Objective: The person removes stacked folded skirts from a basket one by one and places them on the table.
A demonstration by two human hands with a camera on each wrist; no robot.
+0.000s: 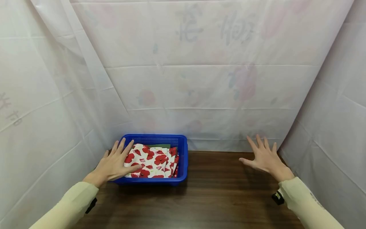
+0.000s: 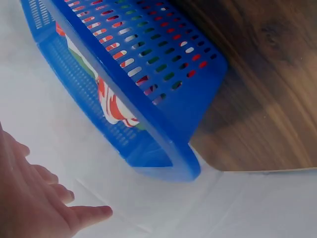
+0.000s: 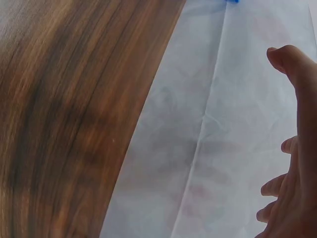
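In the head view a blue plastic basket (image 1: 184, 159) with slotted walls stands at the back left of the table. Folded white cloth with red flowers (image 1: 154, 160) lies inside it, and a strip of green fabric (image 1: 160, 146) shows behind. My left hand (image 1: 115, 162), fingers spread, overlaps the basket's left side; the left wrist view shows this hand (image 2: 44, 198) apart from the basket (image 2: 148, 94). Over the table's right side, my right hand (image 1: 266, 159) is spread with nothing in it. In the right wrist view that hand (image 3: 292, 163) hangs beside the white sheet.
A brown wooden table (image 1: 217, 190) lies beneath both hands. White sheets (image 1: 200, 89) with faint prints hang behind it, with more white sheeting on the left (image 1: 43, 111) and right (image 1: 337, 127). A dark device (image 1: 278, 197) sits at the right wrist.
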